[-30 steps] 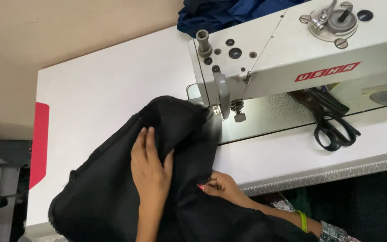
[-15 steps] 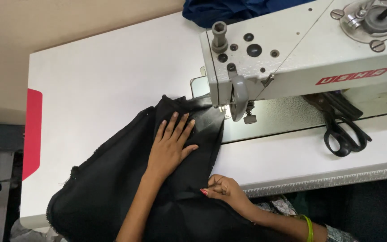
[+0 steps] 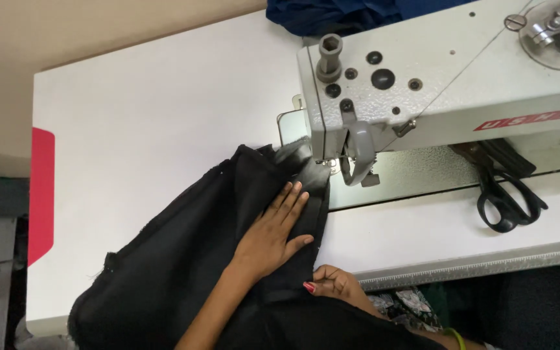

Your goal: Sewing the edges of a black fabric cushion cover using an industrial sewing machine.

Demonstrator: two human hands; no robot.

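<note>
A black cloth lies over the near left part of the white table, its far edge tucked under the presser foot of a white sewing machine. My left hand rests flat on the cloth, fingers together and pointing toward the needle. My right hand pinches the cloth's near edge at the table's front. The needle itself is hidden behind the machine head.
Black scissors lie on the machine bed to the right. A dark blue fabric is heaped at the table's far edge. A red panel sits at the table's left side. A ruler strip runs along the front edge.
My left hand has slid forward along the cloth toward the presser foot and flattened out. The view has shifted closer to the machine. My right hand keeps its pinch.
</note>
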